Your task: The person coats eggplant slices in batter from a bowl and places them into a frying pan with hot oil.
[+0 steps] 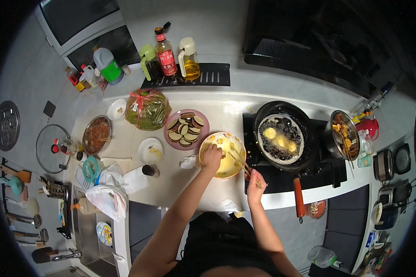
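Observation:
Over the left part of a flowered bowl of yellow batter (234, 138), my left hand (212, 157) reaches in with its fingers at a slice; how firmly it grips is hidden. My right hand (256, 187) holds wooden chopsticks (242, 163), their tips inside the bowl. Behind the bowl, to the left, a pink plate (168, 136) carries sliced eggplant (183, 130). Right of the bowl, several yellow battered pieces (270, 133) float in bubbling oil in a black wok (260, 152) on the stove. Its red-brown handle (299, 197) points towards me.
A metal bowl of fried pieces (332, 147) with chopsticks stands right of the wok. On the left are a white dish (145, 145), a bowl of minced filling (96, 135), a bagged green vegetable (148, 112) and a small dark-capped jar (150, 171). Bottles stand along the back.

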